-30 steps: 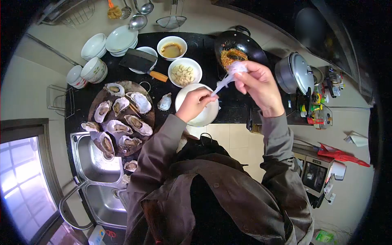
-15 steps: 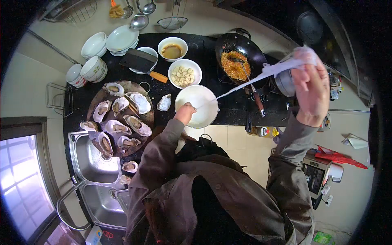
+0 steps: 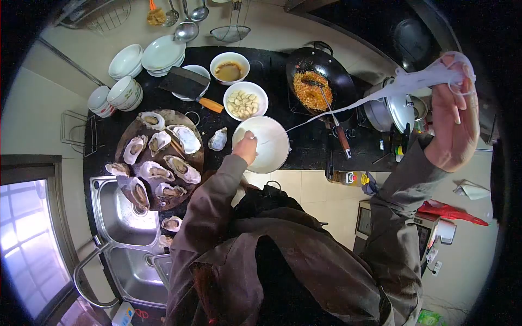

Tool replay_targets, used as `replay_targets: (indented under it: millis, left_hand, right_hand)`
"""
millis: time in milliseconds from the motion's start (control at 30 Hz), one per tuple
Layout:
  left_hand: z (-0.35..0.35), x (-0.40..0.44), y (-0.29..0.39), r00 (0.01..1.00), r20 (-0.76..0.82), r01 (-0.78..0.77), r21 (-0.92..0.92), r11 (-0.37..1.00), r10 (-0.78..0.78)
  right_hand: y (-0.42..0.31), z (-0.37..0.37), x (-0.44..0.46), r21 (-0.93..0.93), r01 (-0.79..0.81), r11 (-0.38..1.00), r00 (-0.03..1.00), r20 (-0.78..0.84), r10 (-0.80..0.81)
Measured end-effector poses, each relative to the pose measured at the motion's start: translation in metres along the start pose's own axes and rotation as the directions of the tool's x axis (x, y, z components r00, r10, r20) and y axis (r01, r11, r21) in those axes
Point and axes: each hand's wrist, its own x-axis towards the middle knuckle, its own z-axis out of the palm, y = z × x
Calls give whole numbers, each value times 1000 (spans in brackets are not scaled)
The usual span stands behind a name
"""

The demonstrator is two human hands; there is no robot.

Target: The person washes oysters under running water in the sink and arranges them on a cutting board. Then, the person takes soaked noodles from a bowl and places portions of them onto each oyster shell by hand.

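My right hand is raised high at the right, its fingers closed around a bundle of white translucent noodles. They stretch in a thinning strand down left to the white bowl at the counter's front edge. Over that bowl's left side, my left hand has its fingers curled inward; what they grip is hidden. Just left of the bowl lies an oyster shell. Behind it stands a bowl of peeled garlic cloves.
A round board bears several opened oysters, left of me. Behind lie a cleaver and a bowl of brown sauce. A wok holds orange-brown minced food and a spatula; a metal pot is beside it. The sink is front left.
My right hand has moved right and farther out, pulling the noodles into a longer strand. My left hand has shifted slightly left and up over the bowl.
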Motion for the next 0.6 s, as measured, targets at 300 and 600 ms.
replay_targets:
  millis: [300, 600]
  left_hand:
    - [-129, -7, 112, 894, -338, -446, -597, 667, 294]
    - [-170, -41, 102, 825, -467, -540, -484, 688, 319]
  right_hand:
    - [17, 2, 1, 20, -99, 995, 983, 158, 94]
    - [89, 35, -22, 92, -427, 899, 875, 292, 386]
